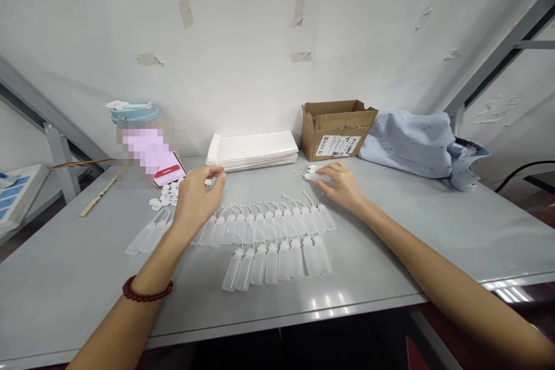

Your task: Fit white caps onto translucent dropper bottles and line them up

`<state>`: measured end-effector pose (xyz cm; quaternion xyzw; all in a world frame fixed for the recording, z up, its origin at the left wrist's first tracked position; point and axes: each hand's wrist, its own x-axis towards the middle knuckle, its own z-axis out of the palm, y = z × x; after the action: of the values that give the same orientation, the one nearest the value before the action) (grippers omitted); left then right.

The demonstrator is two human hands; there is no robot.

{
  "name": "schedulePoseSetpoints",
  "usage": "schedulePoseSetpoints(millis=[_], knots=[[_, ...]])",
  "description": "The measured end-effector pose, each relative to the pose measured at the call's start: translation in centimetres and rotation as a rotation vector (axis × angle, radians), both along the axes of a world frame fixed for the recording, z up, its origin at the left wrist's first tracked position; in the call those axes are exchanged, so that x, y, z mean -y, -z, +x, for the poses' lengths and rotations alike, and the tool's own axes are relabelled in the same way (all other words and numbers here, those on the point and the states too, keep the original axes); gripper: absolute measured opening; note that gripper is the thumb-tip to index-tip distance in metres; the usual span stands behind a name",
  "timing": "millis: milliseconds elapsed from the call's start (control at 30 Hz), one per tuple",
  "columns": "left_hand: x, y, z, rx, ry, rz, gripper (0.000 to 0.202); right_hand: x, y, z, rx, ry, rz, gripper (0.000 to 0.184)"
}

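Observation:
My left hand [200, 195] hovers by a small pile of white caps [167, 193], its fingers bent and a gap between thumb and forefinger. Something small and white shows in that gap; I cannot tell if it touches the hand. My right hand [340, 185] has its thumb and fingers around a few small translucent bottles [311, 174] lying near the back. Two rows of small clear plastic bottles [272, 260] with thin curved tubes lie in the middle of the table. More bottles [145, 238] lie partly behind my left forearm.
A stack of white envelopes [254, 149] and an open cardboard box [333, 133] stand against the wall. Blue cloth [407, 141] lies at right. At left are a phone [169, 170], a light blue tub [134, 113] and a thin yellowish strip [99, 196].

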<state>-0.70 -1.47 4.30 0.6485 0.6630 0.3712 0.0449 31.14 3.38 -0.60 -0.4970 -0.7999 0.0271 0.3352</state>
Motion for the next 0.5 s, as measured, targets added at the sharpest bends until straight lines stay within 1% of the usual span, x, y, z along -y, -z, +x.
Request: schedulePoseSetpoints(millis=[67, 167, 333, 500], knots=[[-0.2, 0.1, -0.4, -0.029, -0.020, -0.015, 0.030, -0.3, 0.5, 0.1, 0.012, 0.022, -0.009, 0.018], [-0.6, 0.1, -1.3, -0.068, -0.057, -0.052, 0.027, -0.8, 1.1, 0.4, 0.020, 0.069, -0.027, 0.018], [-1.2, -0.1, -3.5, -0.181, -0.145, -0.149, 0.024, -1.7, 1.7, 1.4, -0.003, 0.068, -0.077, 0.020], [-1.6, -0.1, -4.8, -0.233, -0.147, -0.242, 0.027, -2.6, 1.8, 1.9, -0.043, 0.070, -0.059, 0.020]])
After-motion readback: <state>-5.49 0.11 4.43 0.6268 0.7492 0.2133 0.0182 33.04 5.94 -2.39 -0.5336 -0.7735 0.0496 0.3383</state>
